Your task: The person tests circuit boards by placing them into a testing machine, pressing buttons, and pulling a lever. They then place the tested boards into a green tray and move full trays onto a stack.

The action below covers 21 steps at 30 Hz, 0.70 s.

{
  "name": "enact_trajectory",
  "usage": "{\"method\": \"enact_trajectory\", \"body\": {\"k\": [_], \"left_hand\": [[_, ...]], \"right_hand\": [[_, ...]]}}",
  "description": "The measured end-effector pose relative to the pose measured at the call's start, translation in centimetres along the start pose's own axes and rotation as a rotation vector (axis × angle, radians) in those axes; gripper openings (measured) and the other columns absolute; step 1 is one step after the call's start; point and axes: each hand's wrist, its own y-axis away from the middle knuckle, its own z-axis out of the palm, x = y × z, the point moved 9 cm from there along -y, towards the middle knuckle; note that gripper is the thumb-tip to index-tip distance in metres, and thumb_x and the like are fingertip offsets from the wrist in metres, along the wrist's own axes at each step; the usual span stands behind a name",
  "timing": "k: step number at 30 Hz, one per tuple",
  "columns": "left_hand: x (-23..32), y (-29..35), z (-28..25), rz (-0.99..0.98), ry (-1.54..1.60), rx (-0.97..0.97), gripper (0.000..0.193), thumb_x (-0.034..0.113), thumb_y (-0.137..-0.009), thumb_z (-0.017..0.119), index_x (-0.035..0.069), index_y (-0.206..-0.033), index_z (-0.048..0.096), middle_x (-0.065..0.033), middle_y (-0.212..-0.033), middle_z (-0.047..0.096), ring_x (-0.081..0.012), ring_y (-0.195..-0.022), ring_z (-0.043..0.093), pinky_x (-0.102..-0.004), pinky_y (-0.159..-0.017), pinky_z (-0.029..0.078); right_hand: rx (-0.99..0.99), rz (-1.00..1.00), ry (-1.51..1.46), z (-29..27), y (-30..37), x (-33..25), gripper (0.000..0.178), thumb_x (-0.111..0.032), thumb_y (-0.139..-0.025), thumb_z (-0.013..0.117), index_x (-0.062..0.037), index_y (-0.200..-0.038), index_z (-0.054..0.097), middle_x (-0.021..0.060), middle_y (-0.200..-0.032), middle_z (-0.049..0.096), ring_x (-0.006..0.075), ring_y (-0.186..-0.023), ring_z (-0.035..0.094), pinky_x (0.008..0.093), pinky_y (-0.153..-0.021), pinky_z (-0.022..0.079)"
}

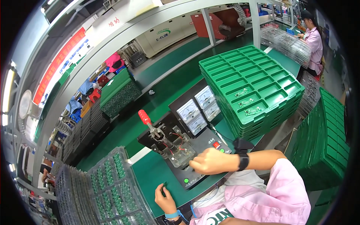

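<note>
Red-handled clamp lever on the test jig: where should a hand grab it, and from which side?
Grip the red sleeve at the lever's free upper end, probably coming from above and the far left. It sticks up and tilts away from the jig, with open bench around it. The right hand already sits at the jig's near side.

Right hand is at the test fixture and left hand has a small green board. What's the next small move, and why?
Probably lift the right hand clear of the fixture's clear nest, because it covers the nest's edge while the left hand pinches a small green board just below it. The red-handled clamp stands raised.
</note>
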Motion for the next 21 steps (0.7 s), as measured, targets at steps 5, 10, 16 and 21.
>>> {"method": "enact_trajectory", "body": {"k": [5,10,16,21], "left_hand": [[2.2,-0.7,-1.0,0.039,0.047,0.008,0.018,-0.006,-0.084,0.058,-0.003,-0.101,0.065,-0.0160,-0.090,0.069,-0.0310,-0.081,0.067,-0.0374,-0.072,0.052],[10.0,-3.1,2.3,0.409,0.084,-0.113,0.020,-0.008,-0.081,0.060,-0.002,-0.098,0.067,-0.0163,-0.093,0.070,-0.0302,-0.087,0.069,-0.0367,-0.076,0.054],[12.7,-3.3,7.4,0.570,0.010,-0.245,0.024,-0.009,-0.076,0.060,0.000,-0.097,0.068,-0.0168,-0.098,0.070,-0.0316,-0.096,0.068,-0.0384,-0.083,0.054],[12.7,-3.2,8.3,0.550,-0.031,-0.301,0.024,0.001,-0.081,0.060,0.000,-0.104,0.067,-0.0161,-0.111,0.067,-0.0298,-0.110,0.062,-0.0398,-0.093,0.049]], "right_hand": [[0.232,0.352,0.068,-11.9,1.8,7.5,0.013,-0.010,-0.070,0.066,-0.0070,-0.080,0.059,0.0087,-0.071,0.053,0.0270,-0.063,0.058,0.0386,-0.055,0.047],[0.149,0.668,0.353,-16.7,7.1,20.3,0.010,-0.007,-0.076,0.063,-0.0059,-0.086,0.063,0.0113,-0.087,0.056,0.0307,-0.079,0.060,0.0394,-0.070,0.050],[-0.092,0.748,0.396,-13.8,8.1,24.3,0.020,-0.011,-0.086,0.060,-0.0038,-0.104,0.067,0.0141,-0.101,0.062,0.0354,-0.091,0.062,0.0418,-0.078,0.050],[-0.050,0.702,0.353,-15.2,6.2,20.7,0.029,-0.011,-0.088,0.060,-0.0032,-0.116,0.060,0.0143,-0.108,0.063,0.0353,-0.092,0.062,0.0397,-0.080,0.050]]}}
